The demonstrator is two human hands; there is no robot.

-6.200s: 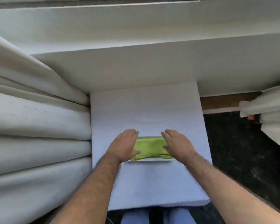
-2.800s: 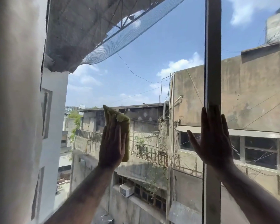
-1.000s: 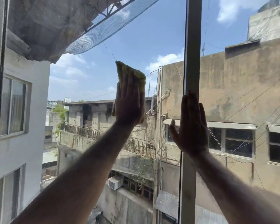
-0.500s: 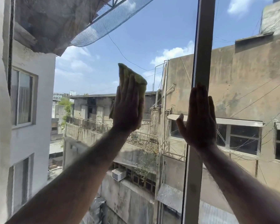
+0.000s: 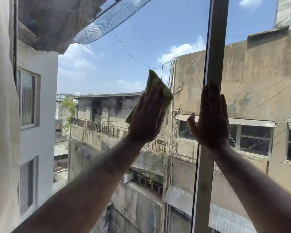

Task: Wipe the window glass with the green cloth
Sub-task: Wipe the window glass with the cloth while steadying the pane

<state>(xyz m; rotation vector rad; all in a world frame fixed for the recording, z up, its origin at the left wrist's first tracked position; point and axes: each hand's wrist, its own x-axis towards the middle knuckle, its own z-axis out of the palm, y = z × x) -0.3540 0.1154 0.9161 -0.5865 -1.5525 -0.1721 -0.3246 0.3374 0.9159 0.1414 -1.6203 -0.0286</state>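
My left hand (image 5: 148, 118) lies flat against the window glass (image 5: 138, 44), pressing the folded green cloth (image 5: 155, 84) onto the pane near the middle of the view. The cloth's upper corner and right edge stick out past my fingers; the rest is hidden under the palm. My right hand (image 5: 210, 121) is spread open, palm flat on the vertical window frame (image 5: 215, 47) to the right of the cloth, holding nothing. Both forearms reach up from the lower edge.
A white curtain (image 5: 0, 115) hangs along the left edge. Beyond the glass are concrete buildings, a netted canopy at top left and blue sky. A second pane (image 5: 262, 81) lies right of the frame.
My left hand with the cloth has slid right and slightly down on the pane, closer to the frame. My right hand stays flat on the frame.
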